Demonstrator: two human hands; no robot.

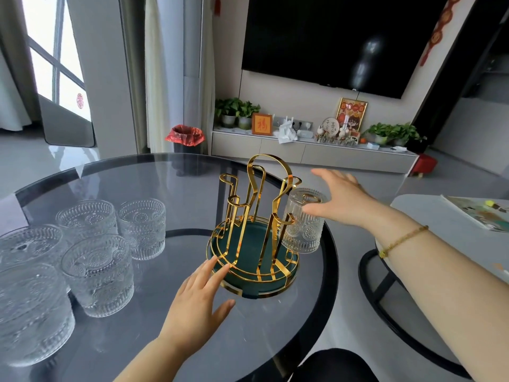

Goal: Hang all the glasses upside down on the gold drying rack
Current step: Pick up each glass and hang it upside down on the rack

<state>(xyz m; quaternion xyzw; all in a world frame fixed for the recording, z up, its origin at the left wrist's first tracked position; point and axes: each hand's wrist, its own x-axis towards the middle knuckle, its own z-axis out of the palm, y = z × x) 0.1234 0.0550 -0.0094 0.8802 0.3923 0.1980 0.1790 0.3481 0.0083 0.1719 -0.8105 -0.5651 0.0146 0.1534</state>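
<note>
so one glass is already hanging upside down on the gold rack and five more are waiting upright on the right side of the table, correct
Not quite: the head view shows the five upright glasses waiting on the left side of the glass table, not the right. The rest holds: one glass hangs upside down on the gold drying rack, on its right side near the open right hand.

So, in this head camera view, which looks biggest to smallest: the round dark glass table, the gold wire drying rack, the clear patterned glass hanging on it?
1. Round dark glass table
2. Gold wire drying rack
3. Clear patterned glass hanging upside down on the rack

All three sit close together, so nearness barely skews this.
</note>
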